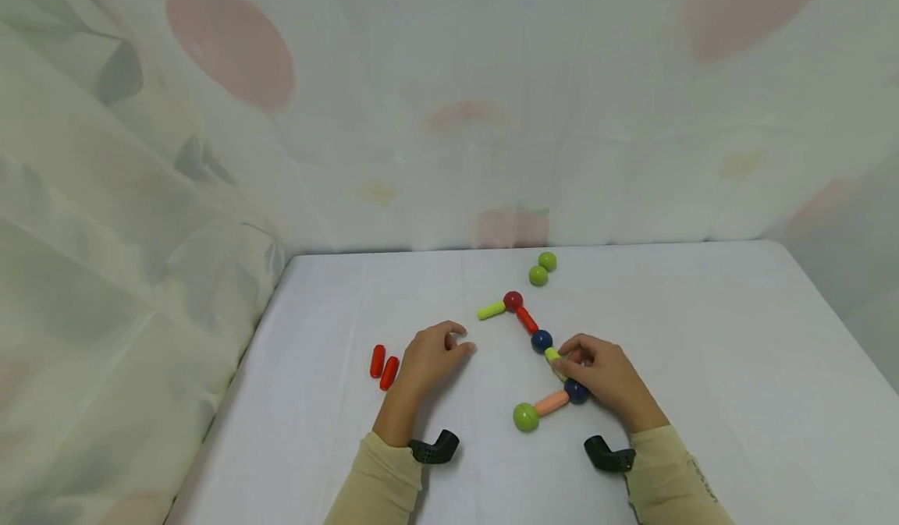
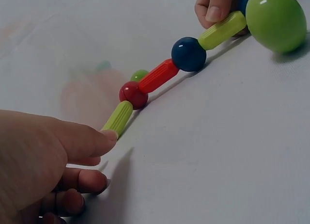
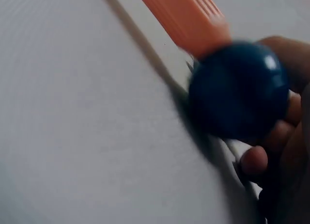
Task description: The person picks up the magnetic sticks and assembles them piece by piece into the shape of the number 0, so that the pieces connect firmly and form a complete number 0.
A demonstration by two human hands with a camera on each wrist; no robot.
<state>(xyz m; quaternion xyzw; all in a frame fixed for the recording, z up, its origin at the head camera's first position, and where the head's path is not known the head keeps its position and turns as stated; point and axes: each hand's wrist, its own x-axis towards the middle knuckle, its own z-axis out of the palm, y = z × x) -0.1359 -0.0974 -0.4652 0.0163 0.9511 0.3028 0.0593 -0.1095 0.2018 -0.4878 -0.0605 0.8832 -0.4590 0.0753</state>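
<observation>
A joined chain of toy building rods and balls lies on the white table. From its far end run a yellow-green rod [image 1: 491, 310], a red ball [image 1: 513, 300], a red rod [image 1: 527, 320] and a blue ball [image 1: 541, 341]. My right hand [image 1: 609, 374] pinches the second yellow-green rod [image 2: 224, 30] between thumb and fingers. Close by that hand, another blue ball [image 3: 237, 90] joins an orange rod [image 1: 552, 402], which ends in a large green ball [image 1: 525, 416]. Left of the chain hovers my left hand [image 1: 430, 357], fingers loosely bent, holding nothing.
Two loose red rods [image 1: 378, 361] lie left of my left hand. Behind the chain, two small green balls [image 1: 538, 275] sit near the table's back edge. A patterned curtain [image 1: 421, 104] hangs behind the white table [image 1: 737, 353] and along its left side.
</observation>
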